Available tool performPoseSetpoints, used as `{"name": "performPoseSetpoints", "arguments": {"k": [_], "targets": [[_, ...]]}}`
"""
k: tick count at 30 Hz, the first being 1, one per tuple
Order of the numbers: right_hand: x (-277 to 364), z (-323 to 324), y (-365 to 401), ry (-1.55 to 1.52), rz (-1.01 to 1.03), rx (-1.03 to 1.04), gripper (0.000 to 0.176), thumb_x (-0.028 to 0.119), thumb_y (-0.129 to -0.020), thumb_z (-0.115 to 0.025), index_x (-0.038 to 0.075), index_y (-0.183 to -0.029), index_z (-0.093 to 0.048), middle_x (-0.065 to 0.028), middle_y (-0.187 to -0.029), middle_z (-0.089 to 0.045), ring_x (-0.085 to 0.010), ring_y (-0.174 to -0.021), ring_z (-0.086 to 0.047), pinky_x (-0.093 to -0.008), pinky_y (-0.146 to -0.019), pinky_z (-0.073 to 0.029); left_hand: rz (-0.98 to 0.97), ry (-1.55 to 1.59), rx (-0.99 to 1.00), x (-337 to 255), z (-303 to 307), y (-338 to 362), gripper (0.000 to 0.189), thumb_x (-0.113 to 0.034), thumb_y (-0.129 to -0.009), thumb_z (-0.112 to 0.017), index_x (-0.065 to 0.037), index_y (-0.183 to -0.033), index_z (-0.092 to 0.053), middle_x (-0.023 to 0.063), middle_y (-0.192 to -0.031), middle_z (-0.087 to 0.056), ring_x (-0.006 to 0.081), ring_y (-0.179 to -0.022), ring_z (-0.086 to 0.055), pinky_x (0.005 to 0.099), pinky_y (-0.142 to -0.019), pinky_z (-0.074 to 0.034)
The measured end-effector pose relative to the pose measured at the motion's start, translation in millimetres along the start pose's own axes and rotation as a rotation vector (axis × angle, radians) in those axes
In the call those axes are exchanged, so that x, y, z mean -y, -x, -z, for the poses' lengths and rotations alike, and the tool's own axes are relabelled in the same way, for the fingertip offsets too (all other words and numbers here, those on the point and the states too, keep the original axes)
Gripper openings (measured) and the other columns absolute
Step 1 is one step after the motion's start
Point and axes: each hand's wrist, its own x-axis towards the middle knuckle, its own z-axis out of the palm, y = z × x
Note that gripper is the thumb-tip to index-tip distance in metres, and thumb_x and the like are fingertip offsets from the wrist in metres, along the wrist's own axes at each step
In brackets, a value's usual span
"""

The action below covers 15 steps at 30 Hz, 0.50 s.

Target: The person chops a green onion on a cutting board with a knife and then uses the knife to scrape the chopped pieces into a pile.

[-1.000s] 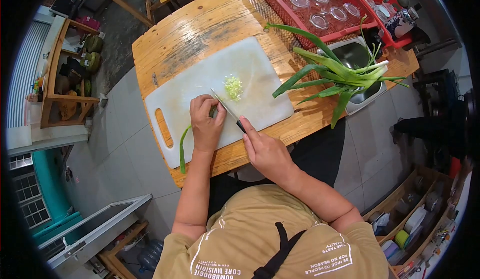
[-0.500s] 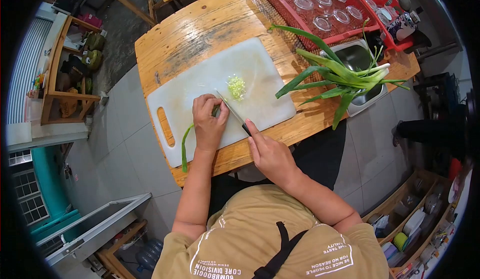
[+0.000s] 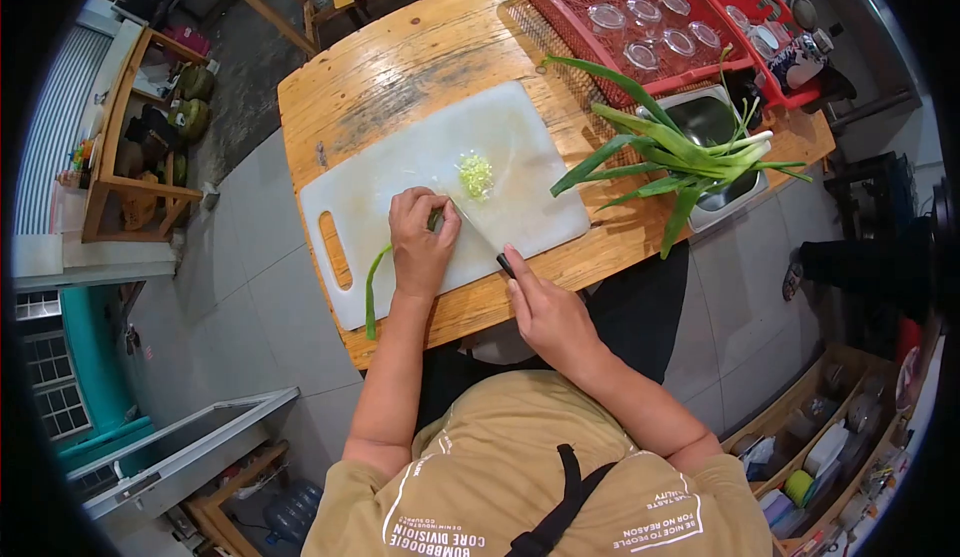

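Observation:
My left hand (image 3: 422, 240) is closed around a green onion stalk (image 3: 373, 282), pressing it on the white cutting board (image 3: 365, 197). The stalk's leafy end trails out below that hand, over the board's near edge. My right hand (image 3: 548, 309) grips the black handle of a knife (image 3: 507, 265), its index finger stretched along the top. The blade points up and left, its tip close to the left fingertips and partly blurred. Just beyond the blade lies a small heap of finely chopped green onion (image 3: 475, 176).
A bunch of green onions (image 3: 690, 157) lies across a metal container (image 3: 738, 192) at the right of the wooden table (image 3: 350, 87). Behind it stand red crates (image 3: 610, 67) holding several upturned glasses. A person's dark-clothed leg (image 3: 860, 269) shows at far right.
The knife and my right hand have shifted slightly right and down, drawing the blade a little away from my left fingers. My left hand keeps its hold on the stalk.

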Motion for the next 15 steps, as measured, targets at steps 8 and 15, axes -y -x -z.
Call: {"name": "performPoseSetpoints", "arguments": {"k": [8, 15], "targets": [[4.3, -6.2, -20.2, 0.002, -0.024, 0.021, 0.057, 0.021, -0.114, -0.059, 0.008, -0.168, -0.046, -0.0215, -0.086, -0.072, -0.044, -0.075, -0.072, -0.0544, -0.069, -0.059, -0.006, -0.023, -0.016, 0.7, 2.5, -1.0, 0.009, -0.003, -0.091, -0.079, 0.001, -0.096, -0.073, 0.0153, -0.106, -0.069, 0.0343, -0.103, -0.065, 0.0438, -0.092, -0.055], [10.5, 3.5, -5.9, -0.04, -0.02, 0.031, 0.059, 0.021, -0.115, -0.059, 0.01, -0.17, -0.044, -0.0225, -0.092, -0.072, -0.0439, -0.079, -0.072, -0.0538, -0.073, -0.059, 0.024, -0.043, 0.019, 1.8, 2.5, -2.2, 0.01, -0.004, -0.091, -0.078, 0.001, -0.096, -0.072, 0.0154, -0.106, -0.07, 0.0343, -0.104, -0.065, 0.0442, -0.093, -0.054]]}}
